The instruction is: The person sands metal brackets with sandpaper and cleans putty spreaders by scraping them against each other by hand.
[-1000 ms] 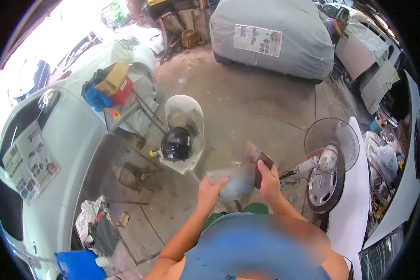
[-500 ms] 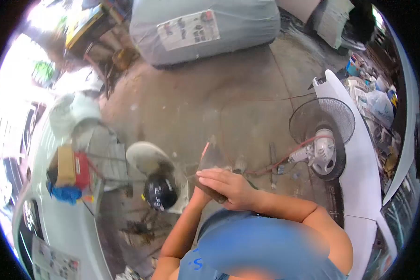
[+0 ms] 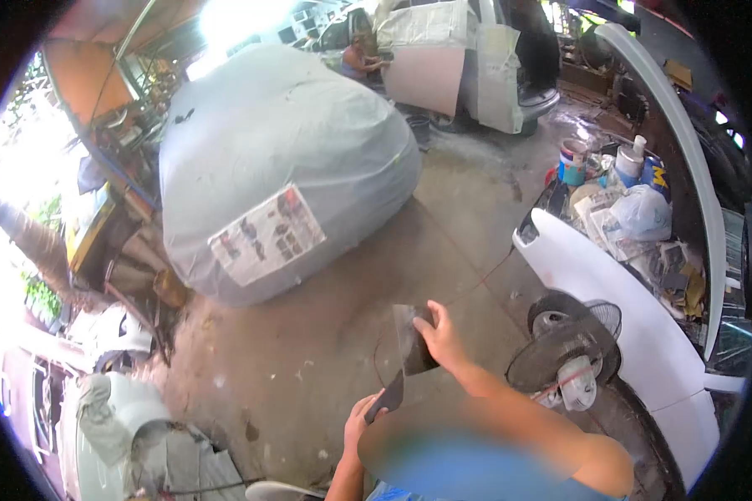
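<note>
My left hand (image 3: 361,422) is closed on a small dark sheet (image 3: 386,398), which sticks up to the right past its fingers. Higher and to the right, my right hand (image 3: 443,336) grips the edge of a larger grey-brown sheet (image 3: 414,341) between thumb and fingers. The lower end of the larger sheet comes close to the dark one; whether they touch I cannot tell. Both hands are in front of my body, over the concrete floor.
A covered car (image 3: 284,159) with newspaper on it stands ahead. At right are a fan (image 3: 576,380), a wheel (image 3: 551,316), a white car panel (image 3: 618,309), a paint can (image 3: 572,163) and a plastic bag (image 3: 643,213). A person (image 3: 358,60) works beside a masked vehicle (image 3: 497,71).
The view has swung up and to the right. My hands, together half a second ago, are now apart, with a sheet in each. The helmet has left the view.
</note>
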The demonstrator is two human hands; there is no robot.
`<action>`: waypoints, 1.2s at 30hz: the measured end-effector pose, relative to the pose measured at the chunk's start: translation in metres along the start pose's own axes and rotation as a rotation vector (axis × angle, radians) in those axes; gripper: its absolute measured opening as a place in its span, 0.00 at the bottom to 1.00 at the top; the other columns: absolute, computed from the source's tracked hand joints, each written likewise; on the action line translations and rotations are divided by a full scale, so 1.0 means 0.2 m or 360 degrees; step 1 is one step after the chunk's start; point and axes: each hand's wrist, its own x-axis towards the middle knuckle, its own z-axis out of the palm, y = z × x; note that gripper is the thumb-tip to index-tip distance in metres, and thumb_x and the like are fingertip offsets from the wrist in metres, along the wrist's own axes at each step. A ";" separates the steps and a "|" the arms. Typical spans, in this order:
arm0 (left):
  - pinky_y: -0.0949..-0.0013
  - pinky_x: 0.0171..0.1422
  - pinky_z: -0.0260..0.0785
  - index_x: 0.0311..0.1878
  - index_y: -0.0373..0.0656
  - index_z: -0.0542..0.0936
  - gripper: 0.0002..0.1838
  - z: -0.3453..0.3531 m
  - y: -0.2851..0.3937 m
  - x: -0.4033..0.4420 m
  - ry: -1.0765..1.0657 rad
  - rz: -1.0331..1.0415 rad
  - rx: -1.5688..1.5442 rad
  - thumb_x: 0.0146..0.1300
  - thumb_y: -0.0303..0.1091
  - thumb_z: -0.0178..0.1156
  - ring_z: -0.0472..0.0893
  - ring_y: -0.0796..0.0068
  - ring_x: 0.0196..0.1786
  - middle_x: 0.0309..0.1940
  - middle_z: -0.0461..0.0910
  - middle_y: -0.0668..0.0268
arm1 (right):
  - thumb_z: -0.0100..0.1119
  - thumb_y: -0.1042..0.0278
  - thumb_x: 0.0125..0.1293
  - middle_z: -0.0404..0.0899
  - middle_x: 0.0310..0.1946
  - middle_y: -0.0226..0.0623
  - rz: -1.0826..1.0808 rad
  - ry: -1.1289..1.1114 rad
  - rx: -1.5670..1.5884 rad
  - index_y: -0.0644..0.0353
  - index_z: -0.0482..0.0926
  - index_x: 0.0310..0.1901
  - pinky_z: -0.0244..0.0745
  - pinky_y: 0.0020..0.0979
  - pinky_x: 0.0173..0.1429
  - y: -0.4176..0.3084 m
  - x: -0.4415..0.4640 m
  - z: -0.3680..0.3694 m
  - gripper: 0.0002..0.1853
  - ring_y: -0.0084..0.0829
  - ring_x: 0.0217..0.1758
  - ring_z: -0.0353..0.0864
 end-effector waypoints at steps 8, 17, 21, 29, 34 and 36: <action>0.63 0.60 0.73 0.57 0.35 0.80 0.15 0.01 -0.26 0.98 0.0225 -0.0288 -0.1103 0.72 0.31 0.60 0.81 0.70 0.54 0.50 0.84 0.59 | 0.68 0.52 0.69 0.69 0.70 0.56 0.0264 -0.0543 -0.0077 0.66 0.66 0.70 0.60 0.40 0.78 0.02 0.30 0.13 0.37 0.45 0.75 0.68; 0.71 0.51 0.71 0.48 0.34 0.84 0.15 0.01 -0.45 2.01 -0.0987 -0.0478 -0.1411 0.74 0.39 0.60 0.79 0.79 0.45 0.42 0.84 0.70 | 0.61 0.58 0.75 0.84 0.53 0.36 0.0484 -0.0308 0.0850 0.63 0.78 0.60 0.77 0.35 0.63 -0.32 1.18 0.23 0.20 0.29 0.55 0.83; 0.73 0.41 0.66 0.35 0.33 0.84 0.13 -0.01 -0.30 2.41 -0.1431 -0.0034 -0.0766 0.70 0.35 0.66 0.71 0.85 0.37 0.29 0.76 0.76 | 0.61 0.56 0.75 0.84 0.49 0.31 0.0290 -0.0380 0.0228 0.65 0.80 0.56 0.76 0.30 0.57 -0.41 1.37 0.10 0.20 0.22 0.51 0.79; 0.72 0.43 0.68 0.34 0.32 0.83 0.13 0.27 -0.27 3.14 -0.1581 0.0033 -0.0645 0.68 0.34 0.68 0.75 0.82 0.37 0.33 0.82 0.70 | 0.63 0.56 0.73 0.85 0.48 0.31 0.0532 -0.0249 -0.0293 0.65 0.81 0.56 0.73 0.31 0.59 -0.40 1.72 -0.15 0.20 0.23 0.50 0.78; 0.73 0.44 0.69 0.35 0.34 0.84 0.11 0.65 -0.19 3.59 -0.1305 -0.0049 -0.0751 0.69 0.33 0.67 0.76 0.80 0.36 0.31 0.82 0.67 | 0.63 0.49 0.72 0.86 0.46 0.36 0.0476 -0.0202 -0.0278 0.66 0.81 0.54 0.74 0.33 0.55 -0.23 2.11 -0.45 0.25 0.25 0.48 0.80; 0.73 0.43 0.68 0.31 0.37 0.81 0.13 0.82 -0.11 3.80 -0.1087 -0.0087 -0.0869 0.71 0.35 0.64 0.75 0.80 0.34 0.29 0.80 0.67 | 0.63 0.50 0.72 0.86 0.46 0.36 0.0568 -0.0253 -0.0478 0.66 0.81 0.55 0.74 0.34 0.56 -0.18 2.32 -0.64 0.24 0.25 0.48 0.80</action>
